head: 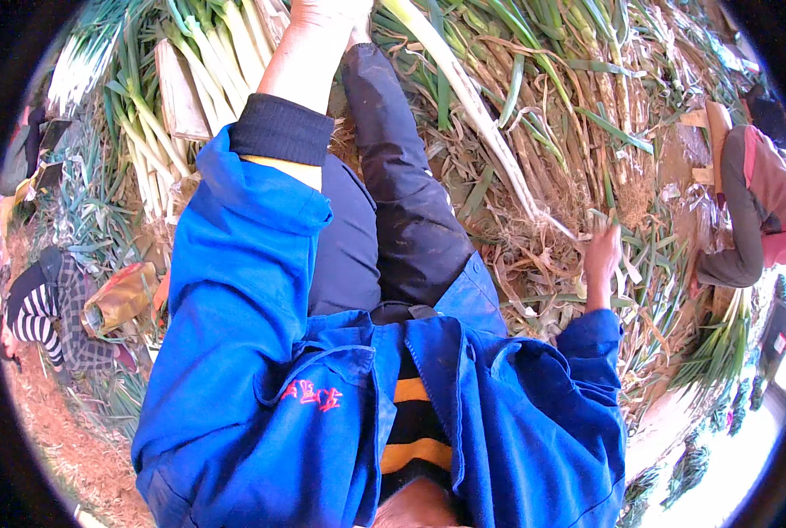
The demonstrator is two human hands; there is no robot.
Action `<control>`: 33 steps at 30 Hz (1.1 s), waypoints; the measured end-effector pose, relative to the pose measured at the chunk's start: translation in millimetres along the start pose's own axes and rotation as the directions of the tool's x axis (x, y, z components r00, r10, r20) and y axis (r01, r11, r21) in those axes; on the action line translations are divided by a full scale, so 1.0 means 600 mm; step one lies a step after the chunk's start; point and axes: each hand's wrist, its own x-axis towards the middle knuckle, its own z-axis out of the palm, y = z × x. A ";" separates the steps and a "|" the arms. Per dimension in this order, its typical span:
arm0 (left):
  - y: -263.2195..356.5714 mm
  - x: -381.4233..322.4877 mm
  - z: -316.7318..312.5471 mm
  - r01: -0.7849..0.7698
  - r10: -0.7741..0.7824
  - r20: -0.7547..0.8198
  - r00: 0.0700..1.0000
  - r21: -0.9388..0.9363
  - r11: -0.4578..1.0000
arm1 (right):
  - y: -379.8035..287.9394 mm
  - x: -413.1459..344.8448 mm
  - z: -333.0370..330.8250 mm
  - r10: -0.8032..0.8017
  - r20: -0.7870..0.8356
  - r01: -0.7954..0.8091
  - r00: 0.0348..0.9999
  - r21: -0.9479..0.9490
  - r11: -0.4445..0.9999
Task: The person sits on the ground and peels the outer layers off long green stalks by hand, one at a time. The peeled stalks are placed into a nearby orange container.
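Observation:
A long leek (462,99) slants down from the top edge towards my right side, its white shaft and root end over dry peelings. My right hand (602,247) pinches a thin pale strip that runs from the leek's root end. At the top edge my left hand (333,8) is cut off by the frame and very bright, close to the leek's upper part; its fingers are hidden. Pale-stemmed leeks (224,66) lie in a bundle left of my left forearm, beside a wooden block (180,92). Leeks with brown, dry outer leaves (564,119) are heaped at the upper right.
My outstretched legs (399,152) lie between the leek piles. Dry leaves and peelings (531,264) cover the ground near my right hand. A person (762,191) sits at the far right, another (69,317) at the left beside a yellow-brown bag (122,297). More green leeks (719,350) lie at lower right.

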 end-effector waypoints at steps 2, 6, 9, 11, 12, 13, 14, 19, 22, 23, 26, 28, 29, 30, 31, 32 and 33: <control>0.006 0.004 -0.005 -0.013 0.012 -0.033 0.999 -0.023 1.000 | 0.140 -0.066 -0.006 0.066 0.216 -0.022 0.974 -0.199 0.980; -0.007 -0.007 0.019 0.007 -0.008 -0.096 0.995 -0.010 1.000 | 0.091 -0.074 -0.077 0.312 0.306 -0.200 0.899 -0.349 0.916; -0.028 -0.014 0.029 0.039 -0.038 -0.035 0.999 0.044 0.998 | -0.060 0.029 -0.076 -0.045 0.080 0.053 0.996 -0.099 0.994; -0.037 -0.017 0.028 0.068 -0.067 -0.030 0.997 0.047 0.997 | -0.218 0.087 -0.108 -0.163 -0.025 0.155 0.986 0.476 0.866; -0.060 -0.013 0.028 0.115 -0.114 -0.020 0.993 0.030 0.993 | -0.291 0.088 -0.134 -0.149 -0.068 0.154 0.987 0.689 0.708; -0.066 -0.012 0.034 0.126 -0.125 -0.033 0.992 0.025 0.992 | -0.356 0.091 -0.164 -0.206 -0.075 0.190 0.976 0.758 0.624; -0.067 -0.015 0.036 0.130 -0.129 -0.050 0.990 0.019 0.991 | -0.409 0.094 -0.184 -0.243 -0.091 0.217 0.966 0.796 0.565; -0.061 -0.020 0.038 0.142 -0.141 -0.103 0.985 -0.001 0.990 | -0.497 0.117 -0.176 -0.303 -0.192 0.319 0.933 0.829 0.458; -0.059 -0.022 0.034 0.146 -0.147 -0.128 0.981 -0.018 0.989 | -0.498 0.121 -0.186 -0.370 -0.156 0.337 0.916 0.801 0.496; -0.061 -0.023 0.034 0.152 -0.152 -0.143 0.978 -0.015 0.988 | -0.499 0.120 -0.192 -0.392 -0.145 0.352 0.909 0.772 0.530; -0.068 -0.024 0.040 0.172 -0.169 -0.181 0.969 0.000 0.985 | -0.502 0.122 -0.205 -0.455 -0.134 0.419 0.880 0.670 0.613; -0.071 -0.027 0.045 0.177 -0.173 -0.157 0.972 0.011 0.984 | -0.503 0.126 -0.204 -0.500 -0.158 0.488 0.852 0.588 0.645; -0.073 -0.029 0.047 0.181 -0.176 -0.145 0.974 0.017 0.983 | -0.503 0.126 -0.202 -0.511 -0.163 0.505 0.844 0.559 0.657; -0.068 -0.030 0.048 0.176 -0.171 -0.136 0.976 0.025 0.984 | -0.507 0.127 -0.202 -0.526 -0.169 0.526 0.833 0.534 0.661; -0.062 -0.032 0.050 0.171 -0.165 -0.127 0.978 0.034 0.985 | -0.511 0.127 -0.202 -0.541 -0.175 0.546 0.822 0.509 0.665; -0.057 -0.034 0.052 0.167 -0.161 -0.118 0.980 0.043 0.985 | -0.514 0.126 -0.200 -0.535 -0.203 0.556 0.820 0.508 0.658; -0.055 -0.032 0.050 0.157 -0.151 -0.091 0.984 0.054 0.986 | -0.511 0.126 -0.193 -0.488 -0.215 0.519 0.846 0.544 0.660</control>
